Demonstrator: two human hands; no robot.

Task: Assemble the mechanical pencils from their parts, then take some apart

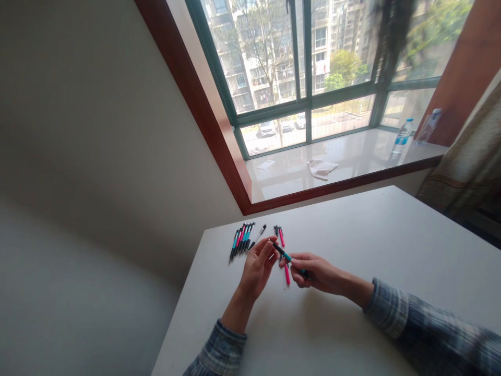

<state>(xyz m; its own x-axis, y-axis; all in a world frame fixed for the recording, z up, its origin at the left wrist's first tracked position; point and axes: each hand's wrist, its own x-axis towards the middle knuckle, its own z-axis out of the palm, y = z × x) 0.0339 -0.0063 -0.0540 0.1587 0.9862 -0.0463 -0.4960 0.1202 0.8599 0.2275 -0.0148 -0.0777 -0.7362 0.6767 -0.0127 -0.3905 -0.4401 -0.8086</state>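
Note:
Above the white table point(352, 235), a teal-and-black pen point(287, 257) is held slantwise between my two hands. My left hand point(256, 269) pinches around its black end, with the very tip partly covered by the fingers. My right hand point(319, 272) is closed around the teal barrel near the other end. Behind and below the hands lie a pink barrel point(287, 274) and a thin pale stick beside it, partly hidden. Just beyond the fingers are a pink piece point(282, 236) and a small black piece point(276, 230).
To the left, several teal, pink and black pens point(240, 241) lie side by side in a row. A clear-and-black pen point(258, 236) rests apart from them. The windowsill point(360, 162) beyond the table bears a cloth point(323, 168) and two plastic bottles point(403, 137). A wall borders the left.

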